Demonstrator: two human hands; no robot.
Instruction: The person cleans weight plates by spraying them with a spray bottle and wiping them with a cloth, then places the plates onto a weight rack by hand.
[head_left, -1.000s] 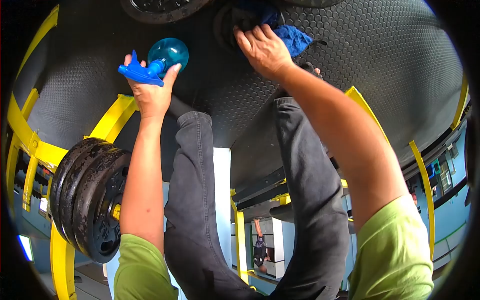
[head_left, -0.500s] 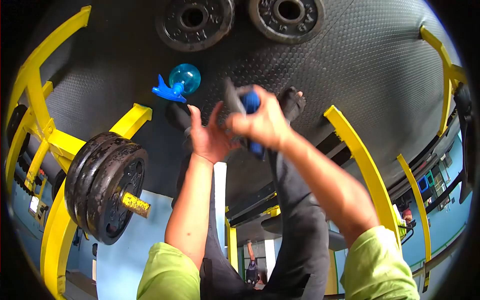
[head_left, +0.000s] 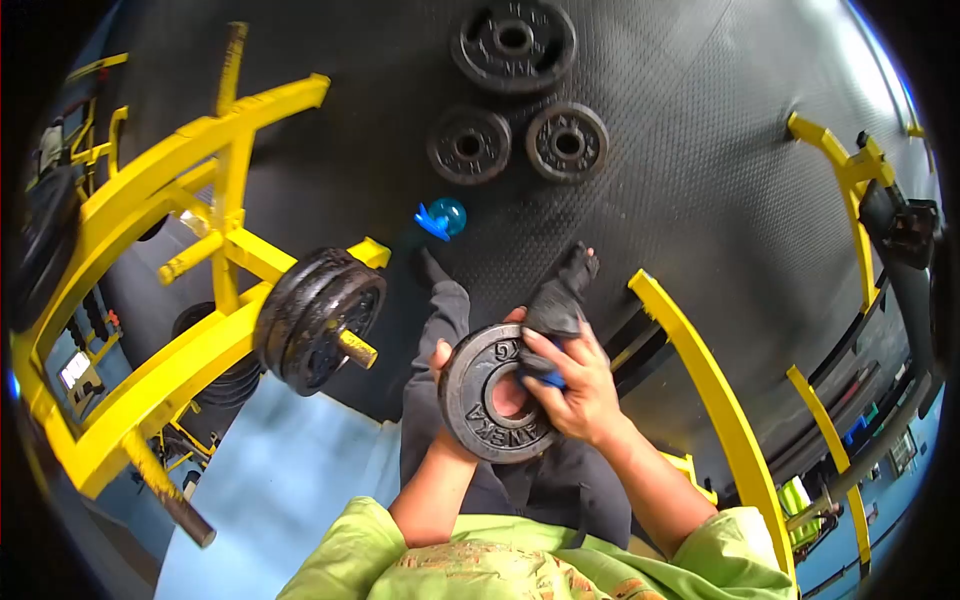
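Note:
A round black weight plate (head_left: 475, 405) with raised lettering is tilted towards me above my lap. My left hand (head_left: 441, 357) supports it from beneath; the thumb shows at the left rim and part of the palm through the centre hole. My right hand (head_left: 580, 385) is closed around a dark grey and blue cloth (head_left: 551, 318), pressed to the plate's right side. On the floor past my feet lies a blue spray bottle (head_left: 450, 217).
Three more plates, a large one (head_left: 513, 78) and two smaller ones (head_left: 470, 165) (head_left: 567, 122), lie on the black textured floor (head_left: 690, 170). To my left, a yellow rack (head_left: 225, 340) carries several stacked plates (head_left: 320, 325). Another yellow bar (head_left: 705, 385) rises at my right.
A weight plate is now in my left hand, which was bare before. My right hand has brought the cloth down against it. The view has shifted, showing a third plate on the floor.

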